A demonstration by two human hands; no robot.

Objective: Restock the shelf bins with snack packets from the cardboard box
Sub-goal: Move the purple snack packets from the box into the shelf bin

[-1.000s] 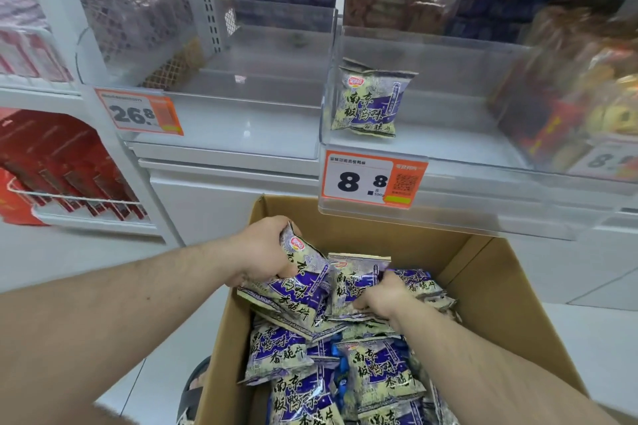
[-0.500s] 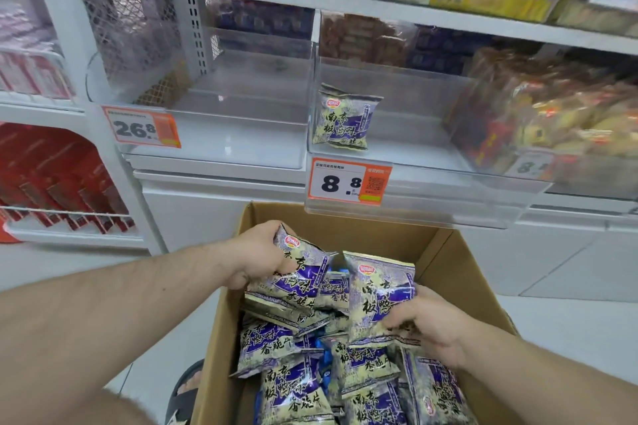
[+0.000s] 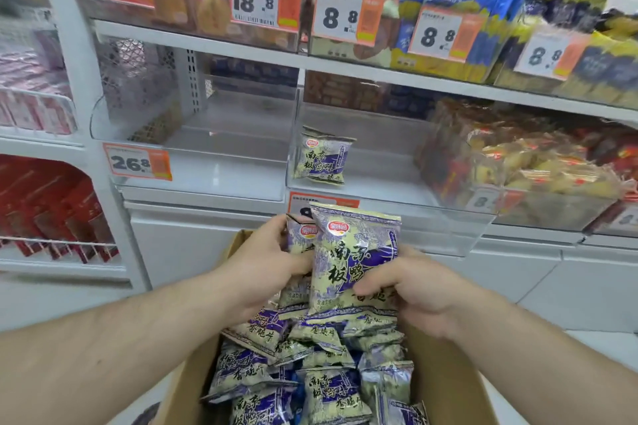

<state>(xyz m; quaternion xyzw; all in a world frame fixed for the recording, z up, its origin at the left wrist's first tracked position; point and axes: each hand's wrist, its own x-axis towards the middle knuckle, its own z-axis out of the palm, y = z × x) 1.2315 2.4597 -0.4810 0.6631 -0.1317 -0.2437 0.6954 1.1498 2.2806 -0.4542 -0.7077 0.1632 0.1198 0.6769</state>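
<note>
An open cardboard box below me is full of purple-and-cream snack packets. My right hand grips one packet upright above the box. My left hand holds another packet just behind it, mostly hidden. Both held packets are raised in front of the clear shelf bin with the 8.8 price tag. One matching packet stands inside that bin at its left side.
To the left is a clear bin tagged 26.8. On the right a bin holds yellow and red wrapped snacks. The shelf above carries full bins with price tags. Red packs fill the rack at far left.
Both hands have lifted their packets out of the box and brought them together, up toward the 8.8 bin. The view has tilted upward, showing the upper shelf.
</note>
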